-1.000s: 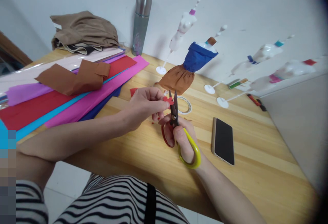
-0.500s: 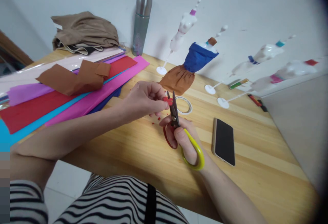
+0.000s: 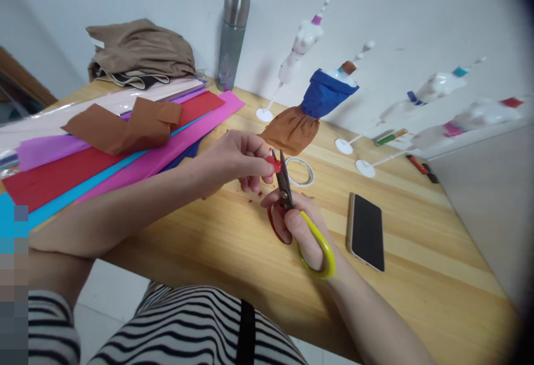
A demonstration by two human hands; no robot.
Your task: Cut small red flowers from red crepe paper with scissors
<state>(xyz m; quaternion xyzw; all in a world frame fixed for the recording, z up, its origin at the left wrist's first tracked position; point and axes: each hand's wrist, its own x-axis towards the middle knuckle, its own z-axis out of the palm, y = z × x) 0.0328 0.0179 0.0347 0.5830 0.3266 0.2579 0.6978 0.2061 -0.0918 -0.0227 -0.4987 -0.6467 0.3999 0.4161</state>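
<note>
Between the thumb and fingers of my left hand [image 3: 246, 159] is a small red paper piece [image 3: 274, 164]. My right hand [image 3: 306, 231] is closed round the scissors [image 3: 317, 251], which have dark blades and yellow and red handle loops. The blades point away from me, slightly apart, with the red piece at their left side. Tiny red scraps [image 3: 260, 193] lie on the table below my hands. Just beyond the blades is a white tape ring [image 3: 311, 174]. Behind it stands a small mannequin in a blue paper top [image 3: 327, 95] and a gathered brown paper skirt [image 3: 292, 128].
Coloured paper strips [image 3: 54, 173] and a folded brown sheet [image 3: 146, 126] cover the left side, near bunched cloth [image 3: 142, 48]. A flask [image 3: 231, 42] and several mannequins stand along the wall. A phone [image 3: 367, 231] lies to the right on the wooden table [image 3: 200, 242].
The red piece has turned slightly in my left fingers, and less of it shows now. The scissor blades are a little less far apart. The whole view has shifted slightly.
</note>
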